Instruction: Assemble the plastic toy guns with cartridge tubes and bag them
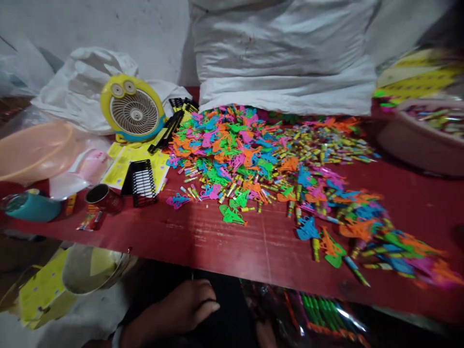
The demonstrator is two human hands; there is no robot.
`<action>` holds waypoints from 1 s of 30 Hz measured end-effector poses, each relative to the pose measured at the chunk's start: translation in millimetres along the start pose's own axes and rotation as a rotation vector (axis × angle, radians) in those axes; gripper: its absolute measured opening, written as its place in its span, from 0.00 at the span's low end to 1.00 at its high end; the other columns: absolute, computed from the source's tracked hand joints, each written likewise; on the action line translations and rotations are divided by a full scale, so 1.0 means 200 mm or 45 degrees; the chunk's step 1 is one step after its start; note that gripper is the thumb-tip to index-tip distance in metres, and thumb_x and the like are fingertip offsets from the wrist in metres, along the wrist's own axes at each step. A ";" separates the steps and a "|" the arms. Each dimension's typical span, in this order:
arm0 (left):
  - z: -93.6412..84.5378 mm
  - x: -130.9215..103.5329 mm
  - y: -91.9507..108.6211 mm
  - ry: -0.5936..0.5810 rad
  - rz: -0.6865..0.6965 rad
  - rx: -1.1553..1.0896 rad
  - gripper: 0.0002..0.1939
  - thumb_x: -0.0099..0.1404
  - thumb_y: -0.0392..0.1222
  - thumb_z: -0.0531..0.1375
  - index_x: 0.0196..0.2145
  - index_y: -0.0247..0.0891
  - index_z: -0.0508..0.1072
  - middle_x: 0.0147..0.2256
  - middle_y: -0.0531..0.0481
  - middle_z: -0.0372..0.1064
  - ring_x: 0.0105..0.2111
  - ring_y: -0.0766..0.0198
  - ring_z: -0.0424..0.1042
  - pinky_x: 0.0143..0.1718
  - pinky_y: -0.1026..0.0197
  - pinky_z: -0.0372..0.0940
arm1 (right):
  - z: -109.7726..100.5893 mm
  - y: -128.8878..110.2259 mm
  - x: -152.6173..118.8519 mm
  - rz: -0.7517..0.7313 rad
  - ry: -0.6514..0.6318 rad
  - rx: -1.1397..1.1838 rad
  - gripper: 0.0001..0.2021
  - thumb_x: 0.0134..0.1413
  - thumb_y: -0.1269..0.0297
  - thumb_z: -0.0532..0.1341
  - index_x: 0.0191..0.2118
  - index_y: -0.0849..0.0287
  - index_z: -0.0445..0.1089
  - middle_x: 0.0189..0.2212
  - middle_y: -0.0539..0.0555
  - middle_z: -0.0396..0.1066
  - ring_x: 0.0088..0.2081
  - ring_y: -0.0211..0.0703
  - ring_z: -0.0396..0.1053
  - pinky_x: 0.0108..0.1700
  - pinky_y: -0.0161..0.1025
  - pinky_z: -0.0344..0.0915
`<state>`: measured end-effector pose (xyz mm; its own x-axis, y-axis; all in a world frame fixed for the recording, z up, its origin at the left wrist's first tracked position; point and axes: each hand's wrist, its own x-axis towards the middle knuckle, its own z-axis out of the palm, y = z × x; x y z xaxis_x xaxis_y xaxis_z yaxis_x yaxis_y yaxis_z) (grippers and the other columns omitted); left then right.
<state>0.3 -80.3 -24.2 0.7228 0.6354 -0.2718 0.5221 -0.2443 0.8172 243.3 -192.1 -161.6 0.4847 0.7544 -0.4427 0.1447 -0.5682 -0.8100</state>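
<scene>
Curling its fingers in, left hand (188, 300) sits over dark cloth, off the near side of the toy pile (232, 145). Thumb lies close to the fingers; cannot tell if anything is pinched. Pale band at that wrist.

Right hand (265, 333) is also nearer the camera than the pile, to the right of the left hand. Mostly dark and blurred; cannot tell finger spread or grip. Nearest thing is the clear packet (319, 314) with green, orange and pink sticks inside, below the table's near edge. Contact unclear.

Pile is flat plastic shapes in pink, blue, green and orange, loose on the red table (217, 246). Small printed tubes (326, 145) are mixed in and heaped off its right side. A blurred trail of shapes and tubes runs from it toward the near right.

Left of pile: yellow fan (136, 111) with two round eyes, black rack (144, 181), yellow sheets (116, 169). Farther left: dark mug (103, 198), small red packet (90, 218), peach basin (36, 150), teal container (36, 208).

Behind pile: white sacks (282, 53), stacked. Well right of it: pink basin (416, 140) full of more tubes. Bucket (90, 268) is lower left of the pile, below table level.
</scene>
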 end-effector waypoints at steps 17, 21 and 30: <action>-0.31 0.39 -0.35 1.098 0.182 0.819 0.41 0.69 0.49 0.60 0.72 0.41 0.45 0.72 0.30 0.39 0.71 0.34 0.41 0.65 0.31 0.51 | 0.26 -1.42 0.85 -0.922 0.405 -0.812 0.32 0.60 0.44 0.63 0.66 0.50 0.63 0.68 0.63 0.56 0.68 0.67 0.50 0.66 0.68 0.45; -0.29 0.38 -0.31 1.077 0.061 0.858 0.42 0.68 0.56 0.60 0.72 0.39 0.49 0.73 0.29 0.31 0.71 0.29 0.38 0.64 0.27 0.49 | 0.47 -1.36 0.73 -1.065 0.334 -0.891 0.30 0.58 0.44 0.65 0.63 0.46 0.67 0.67 0.59 0.58 0.67 0.67 0.48 0.66 0.66 0.43; -0.30 0.37 -0.26 0.998 0.039 0.916 0.41 0.65 0.57 0.62 0.69 0.38 0.57 0.73 0.28 0.33 0.71 0.30 0.39 0.66 0.28 0.42 | 0.52 -1.29 0.56 -1.536 -0.073 -0.443 0.21 0.67 0.58 0.56 0.63 0.53 0.65 0.63 0.59 0.64 0.63 0.49 0.62 0.62 0.50 0.59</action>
<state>-0.7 24.5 -56.3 0.3803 0.8533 0.3567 0.8386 -0.4808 0.2560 169.8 73.6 -42.4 -0.1511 0.8615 0.4848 0.6925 0.4422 -0.5700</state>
